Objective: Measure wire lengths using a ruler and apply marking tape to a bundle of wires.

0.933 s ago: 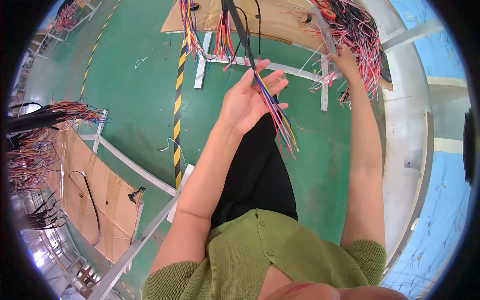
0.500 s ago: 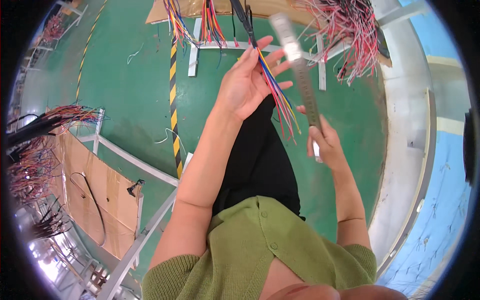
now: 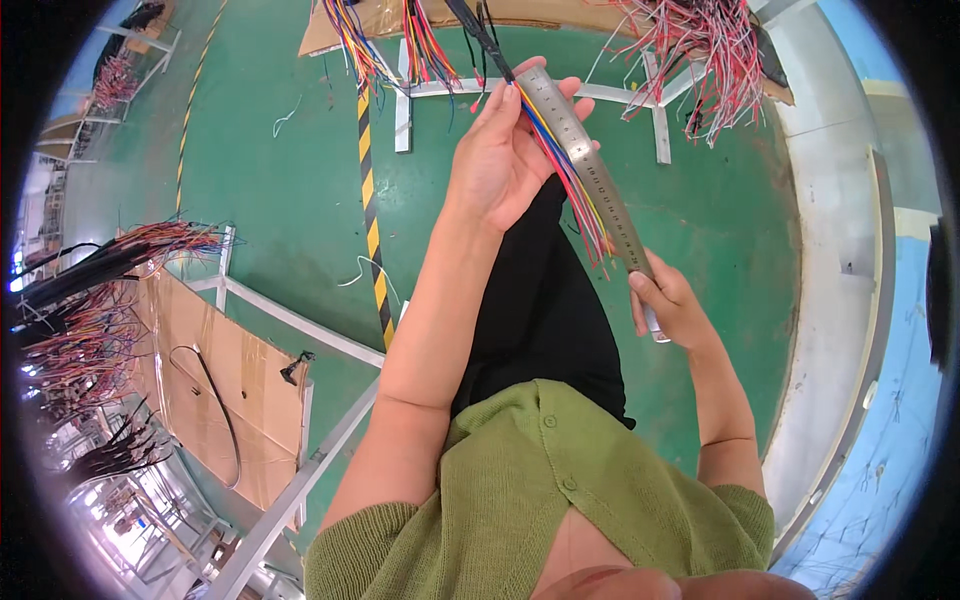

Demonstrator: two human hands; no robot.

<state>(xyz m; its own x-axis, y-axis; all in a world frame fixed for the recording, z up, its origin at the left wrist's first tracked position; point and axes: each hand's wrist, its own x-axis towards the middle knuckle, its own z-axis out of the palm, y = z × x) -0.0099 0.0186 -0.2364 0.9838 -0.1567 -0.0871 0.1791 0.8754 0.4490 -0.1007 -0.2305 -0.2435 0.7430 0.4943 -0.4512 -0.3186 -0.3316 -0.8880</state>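
A bundle of loose wires in red, pink, blue and yellow hangs from the end of a black-sheathed cable. My left hand grips the bundle near the sheath's end, thumb on top and palm up. Closed on the near end of a steel ruler, my right hand holds it slanting alongside the wires. The ruler's far end lies over my left fingers, next to the sheath's end. The loose wire tips reach almost to my right hand.
More wire bundles hang ahead, left of the cable. A thick mass of red and white wires hangs at the far right. On the left, a cardboard-covered metal frame stands near dark harnesses. A white wall runs along the right.
My right hand has brought the ruler leftward, from apart and blurred to lying against the wires and my left fingers. My left hand keeps its grip on the bundle.
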